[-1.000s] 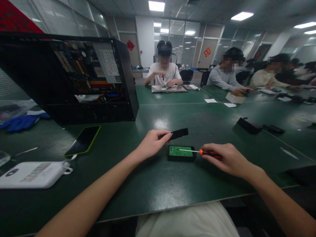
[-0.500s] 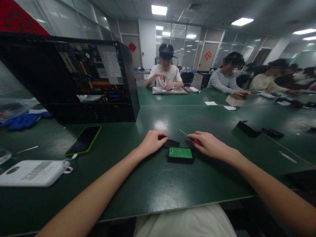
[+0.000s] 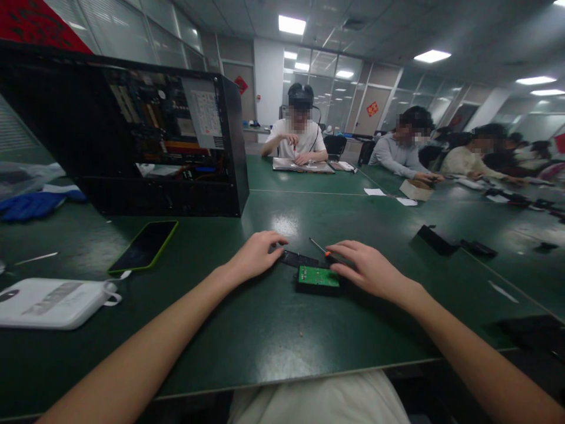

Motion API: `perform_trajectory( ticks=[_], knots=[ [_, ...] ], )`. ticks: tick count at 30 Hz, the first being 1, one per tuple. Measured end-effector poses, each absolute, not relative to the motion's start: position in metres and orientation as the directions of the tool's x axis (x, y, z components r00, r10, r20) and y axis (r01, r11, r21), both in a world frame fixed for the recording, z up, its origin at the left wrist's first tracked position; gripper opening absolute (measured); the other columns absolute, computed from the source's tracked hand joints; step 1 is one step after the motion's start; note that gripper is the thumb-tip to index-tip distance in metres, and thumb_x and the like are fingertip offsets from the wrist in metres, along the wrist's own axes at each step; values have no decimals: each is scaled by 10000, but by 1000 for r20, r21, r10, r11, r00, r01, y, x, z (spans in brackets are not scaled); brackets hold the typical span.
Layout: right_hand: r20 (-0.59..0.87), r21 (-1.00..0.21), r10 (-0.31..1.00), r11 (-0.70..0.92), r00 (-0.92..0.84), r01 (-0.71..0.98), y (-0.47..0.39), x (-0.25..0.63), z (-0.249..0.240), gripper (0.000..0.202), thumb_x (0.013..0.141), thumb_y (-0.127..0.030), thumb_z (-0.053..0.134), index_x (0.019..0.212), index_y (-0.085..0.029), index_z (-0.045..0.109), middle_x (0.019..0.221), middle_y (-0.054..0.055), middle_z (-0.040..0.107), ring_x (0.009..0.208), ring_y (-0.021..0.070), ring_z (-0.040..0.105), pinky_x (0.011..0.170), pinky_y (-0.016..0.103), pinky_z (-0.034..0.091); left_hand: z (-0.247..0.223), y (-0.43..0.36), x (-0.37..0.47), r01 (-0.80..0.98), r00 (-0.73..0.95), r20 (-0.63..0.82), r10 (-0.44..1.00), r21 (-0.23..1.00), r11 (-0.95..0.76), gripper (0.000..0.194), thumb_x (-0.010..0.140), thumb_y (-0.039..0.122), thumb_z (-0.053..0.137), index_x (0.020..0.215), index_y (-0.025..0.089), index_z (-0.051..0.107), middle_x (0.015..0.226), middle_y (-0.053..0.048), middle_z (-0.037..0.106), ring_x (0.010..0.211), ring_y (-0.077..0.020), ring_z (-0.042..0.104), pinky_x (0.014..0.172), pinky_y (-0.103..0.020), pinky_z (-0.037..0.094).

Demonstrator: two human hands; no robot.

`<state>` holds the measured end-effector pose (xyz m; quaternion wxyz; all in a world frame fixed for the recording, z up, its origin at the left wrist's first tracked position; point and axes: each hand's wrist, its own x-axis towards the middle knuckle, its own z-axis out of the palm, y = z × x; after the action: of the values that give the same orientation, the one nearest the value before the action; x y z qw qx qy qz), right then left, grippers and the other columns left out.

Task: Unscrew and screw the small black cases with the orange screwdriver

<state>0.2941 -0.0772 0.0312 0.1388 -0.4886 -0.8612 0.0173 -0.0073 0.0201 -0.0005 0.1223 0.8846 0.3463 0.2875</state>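
head view: left hand (image 3: 253,256), thumb and curled fingers a little apart, fingertips at the left end of a flat black cover (image 3: 300,259); contact, cannot tell. right hand (image 3: 364,266), thumb and forefinger spread about the handle of a screwdriver (image 3: 327,254), shaft pointing up and left; firmness of grip, cannot tell. black box (image 3: 318,288) with green circuit board (image 3: 316,275) facing up: rests on the worktop (image 3: 212,353) between the hands, just nearer the body than the cover, right thumb close to its right end. farther left, phone (image 3: 145,246), white power bank (image 3: 48,303), blue glove (image 3: 33,206), open computer case (image 3: 154,135). across the worktop, seated person (image 3: 300,138).
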Motion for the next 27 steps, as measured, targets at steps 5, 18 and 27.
perform_trajectory(
  ticks=[5, 18, 27],
  knots=[
    [206, -204, 801, 597, -562, 776, -100, 269, 21, 675, 954, -465, 668, 1527, -159, 485, 1414, 186, 620, 1255, 323, 617, 1062, 496, 527, -4, 17, -6, 562, 630, 400, 665, 355, -747, 246, 939, 183, 620, 1143, 161, 755, 1132, -101, 761, 1043, -264, 704, 947, -390, 541],
    [563, -217, 824, 76, 61, 973, -150, 445, 39, 705, 883, -651, 634, 1445, -229, 594, 1245, 135, 731, 993, 341, 738, 869, 477, 587, -8, 18, -6, 642, 630, 329, 703, 289, -710, 198, 961, 284, 604, 988, 168, 762, 982, -104, 721, 946, -260, 689, 842, -352, 532],
    [402, -127, 713, -578, 575, 806, -176, 605, -11, 775, 749, -813, 575, 1272, -253, 684, 784, 143, 695, 731, 432, 677, 611, 512, 512, -6, 16, -1, 703, 578, 325, 749, 268, -659, 205, 931, 302, 609, 892, 173, 764, 927, -96, 741, 867, -248, 701, 746, -328, 517]
  ],
)
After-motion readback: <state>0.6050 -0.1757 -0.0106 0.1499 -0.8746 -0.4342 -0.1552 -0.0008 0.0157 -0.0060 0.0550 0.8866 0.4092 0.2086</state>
